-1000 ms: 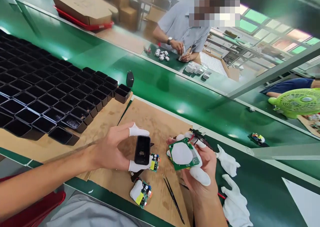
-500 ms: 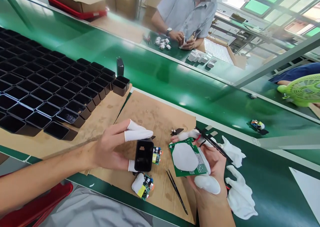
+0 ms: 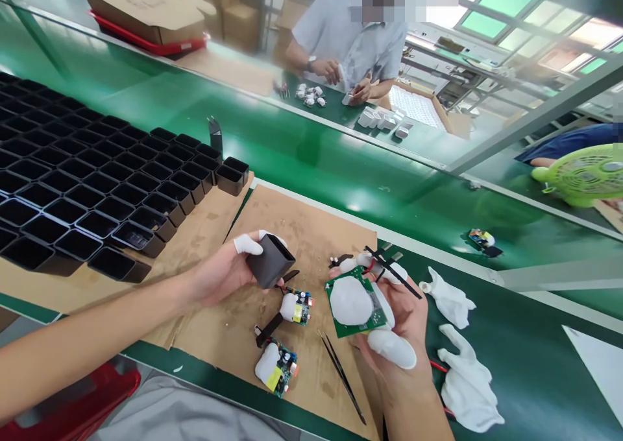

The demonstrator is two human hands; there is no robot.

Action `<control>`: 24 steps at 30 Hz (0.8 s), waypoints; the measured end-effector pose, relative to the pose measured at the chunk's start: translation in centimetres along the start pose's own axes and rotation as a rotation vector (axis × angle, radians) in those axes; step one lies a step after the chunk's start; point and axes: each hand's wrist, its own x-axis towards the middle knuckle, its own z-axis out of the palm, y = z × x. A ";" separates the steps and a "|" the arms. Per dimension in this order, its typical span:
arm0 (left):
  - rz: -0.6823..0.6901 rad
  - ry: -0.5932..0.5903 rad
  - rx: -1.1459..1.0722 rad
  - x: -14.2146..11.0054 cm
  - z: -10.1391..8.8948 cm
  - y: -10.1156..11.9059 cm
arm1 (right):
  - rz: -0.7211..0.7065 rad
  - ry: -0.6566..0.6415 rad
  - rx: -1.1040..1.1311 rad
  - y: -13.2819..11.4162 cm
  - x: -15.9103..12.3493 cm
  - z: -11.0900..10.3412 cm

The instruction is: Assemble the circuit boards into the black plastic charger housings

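Note:
My left hand (image 3: 221,274), with white finger cots, grips a small black plastic housing (image 3: 270,260) above the brown cardboard mat (image 3: 302,224). My right hand (image 3: 396,318) holds a green circuit board with a white pad (image 3: 354,301) and a pair of black tweezers (image 3: 392,269) between its fingers. Two small circuit assemblies lie on the mat below the housing, one (image 3: 296,306) just under it and one (image 3: 276,366) nearer me. Loose black tweezers (image 3: 341,376) lie beside them.
A large block of black housings (image 3: 87,181) fills the left. White gloves (image 3: 462,363) lie at the right on the green belt (image 3: 341,162). Across it another person handles white parts (image 3: 384,120). A green fan (image 3: 584,175) stands at the far right.
My left hand has lifted the black housing off the circuit assembly and tilted it sideways, moving it up and left. My right hand stays holding the board and tweezers.

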 end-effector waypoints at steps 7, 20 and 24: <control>0.060 -0.029 0.096 -0.1 -0.1 0.0 | -0.002 -0.037 -0.028 0.0 -0.1 0.1; 0.658 -0.216 0.754 -0.6 0.3 -1.2 | -0.213 -0.126 -0.168 -1.2 -0.9 1.8; 0.652 -0.232 0.678 -0.4 0.3 -1.4 | -0.202 -0.186 -0.197 -1.2 -1.0 1.8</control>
